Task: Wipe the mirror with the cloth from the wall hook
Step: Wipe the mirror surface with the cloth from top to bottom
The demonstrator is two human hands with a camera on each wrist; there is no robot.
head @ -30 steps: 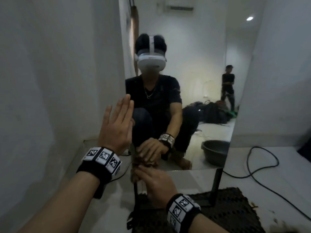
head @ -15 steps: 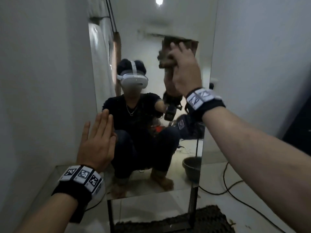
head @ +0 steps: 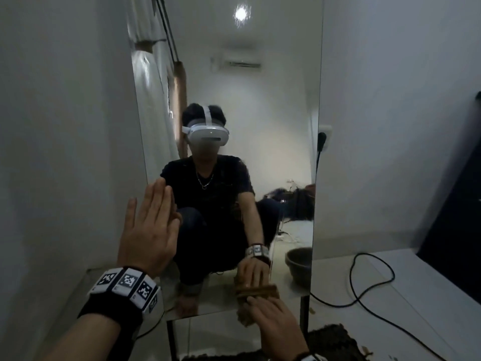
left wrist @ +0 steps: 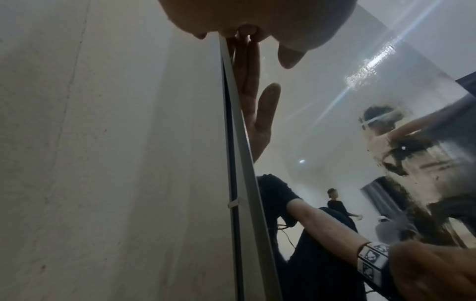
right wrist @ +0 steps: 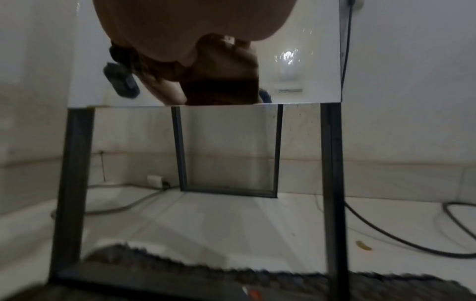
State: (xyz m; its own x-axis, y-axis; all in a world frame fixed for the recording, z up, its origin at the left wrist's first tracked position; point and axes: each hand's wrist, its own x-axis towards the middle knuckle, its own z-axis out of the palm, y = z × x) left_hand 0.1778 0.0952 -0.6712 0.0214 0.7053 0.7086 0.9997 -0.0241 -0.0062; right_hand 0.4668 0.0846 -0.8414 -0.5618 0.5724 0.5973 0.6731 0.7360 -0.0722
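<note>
A tall frameless mirror (head: 234, 74) stands on black legs (right wrist: 74, 183) close to the left wall. My left hand (head: 151, 225) lies flat against the glass at its left edge, fingers straight and pointing up; in the left wrist view the fingers (left wrist: 244, 24) meet their own reflection. My right hand (head: 273, 316) is low, near the mirror's bottom edge. It presses a brown cloth (head: 244, 313) against the glass with the fingers laid over it. From the right wrist, the cloth (right wrist: 221, 69) shows under the palm, just above the mirror's lower edge (right wrist: 296, 81).
A black cable (head: 364, 290) loops over the white floor to the right and runs up to a wall socket (head: 324, 131). A dark woven mat (head: 333, 342) lies under the legs. A dark panel (head: 455, 191) leans at the far right. The left wall is close.
Half a second ago my right hand held the cloth high at the mirror's top right; it has swept down to the bottom edge. My left hand has stayed flat on the left edge.
</note>
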